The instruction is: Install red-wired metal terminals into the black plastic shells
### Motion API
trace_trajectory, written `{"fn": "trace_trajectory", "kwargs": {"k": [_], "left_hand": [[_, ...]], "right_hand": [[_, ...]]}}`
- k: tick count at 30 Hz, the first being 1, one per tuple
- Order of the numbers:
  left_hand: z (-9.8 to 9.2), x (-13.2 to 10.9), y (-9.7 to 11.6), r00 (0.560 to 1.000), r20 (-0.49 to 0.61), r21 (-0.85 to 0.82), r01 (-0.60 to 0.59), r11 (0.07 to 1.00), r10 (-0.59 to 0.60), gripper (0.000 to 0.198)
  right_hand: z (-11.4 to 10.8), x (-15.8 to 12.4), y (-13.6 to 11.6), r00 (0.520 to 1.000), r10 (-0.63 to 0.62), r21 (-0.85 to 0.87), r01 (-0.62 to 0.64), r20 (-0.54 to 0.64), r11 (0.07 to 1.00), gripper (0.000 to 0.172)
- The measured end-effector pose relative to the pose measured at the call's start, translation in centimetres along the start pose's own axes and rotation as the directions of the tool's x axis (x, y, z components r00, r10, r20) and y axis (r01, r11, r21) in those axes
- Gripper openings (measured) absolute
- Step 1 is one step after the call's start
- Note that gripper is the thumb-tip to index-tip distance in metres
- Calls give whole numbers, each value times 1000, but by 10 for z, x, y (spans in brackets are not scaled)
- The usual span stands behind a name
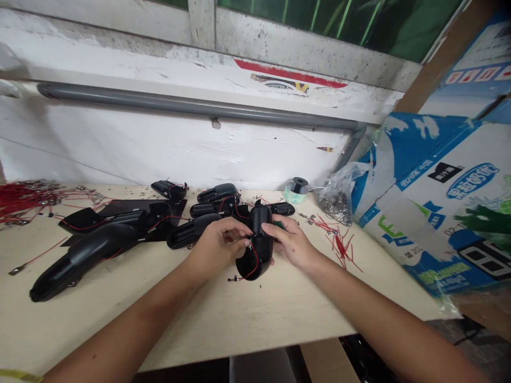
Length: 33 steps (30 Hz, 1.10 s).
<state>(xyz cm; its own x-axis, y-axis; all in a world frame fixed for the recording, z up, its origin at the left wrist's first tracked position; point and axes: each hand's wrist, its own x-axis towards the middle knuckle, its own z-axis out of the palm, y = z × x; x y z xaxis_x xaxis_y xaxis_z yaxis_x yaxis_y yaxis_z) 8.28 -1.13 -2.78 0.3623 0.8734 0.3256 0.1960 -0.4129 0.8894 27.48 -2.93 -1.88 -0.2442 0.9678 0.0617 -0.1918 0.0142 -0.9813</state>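
Both my hands hold a curved black plastic housing (259,260) up over the middle of the bench, with thin red wire (252,267) looping across its face. My left hand (219,247) grips its near side, fingertips by the wire. My right hand (289,242) wraps the other side, with a small green piece (280,225) showing under the fingers. Several similar black housings (85,255) with red wires lie heaped just left of and behind my hands. The housing's underside is hidden.
A bundle of red wires (24,202) lies at the far left of the wooden bench (247,324), and loose red wires (339,247) lie to the right. Behind stand a wire spool (295,190) and a bag of small metal parts (337,201). A printed cardboard box (435,202) leans right.
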Motion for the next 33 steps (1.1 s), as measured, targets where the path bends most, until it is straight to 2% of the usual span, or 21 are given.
{"fn": "trace_trajectory", "kwargs": {"k": [3,6,10,13,15,17,20,23,27,33], "left_hand": [[0,0,1,995,74,-81,79,994,-73,9],[0,0,3,989,92,-140,125,982,-113,10],[0,0,8,995,39,-88,93,992,-90,13],[2,0,11,999,27,-55,33,998,-32,16],[3,-1,12,999,31,-51,8,999,-6,16],[5,-2,13,999,38,-47,-9,999,11,16],[8,-3,14,999,30,-44,-31,999,32,18],[12,-5,15,998,8,-35,-67,997,67,19],[16,-7,14,990,-4,0,-144,990,144,20],[19,-10,14,982,-52,10,-183,983,183,18]], "right_hand": [[-2,0,1,995,55,-23,-54,80,998,32],[-3,0,0,995,65,8,-66,80,998,31],[-2,0,-1,996,77,121,-71,-39,990,29],[-1,2,0,974,86,177,-49,-208,983,34],[1,4,1,943,78,163,-26,-322,986,39],[2,6,1,930,57,109,-19,-363,994,40],[2,8,0,947,-46,16,54,-317,998,40],[0,10,2,938,-143,-51,134,-317,990,40],[-4,10,9,951,-155,-119,127,-268,985,42],[-2,9,12,970,-93,-28,89,-227,996,40]]}}
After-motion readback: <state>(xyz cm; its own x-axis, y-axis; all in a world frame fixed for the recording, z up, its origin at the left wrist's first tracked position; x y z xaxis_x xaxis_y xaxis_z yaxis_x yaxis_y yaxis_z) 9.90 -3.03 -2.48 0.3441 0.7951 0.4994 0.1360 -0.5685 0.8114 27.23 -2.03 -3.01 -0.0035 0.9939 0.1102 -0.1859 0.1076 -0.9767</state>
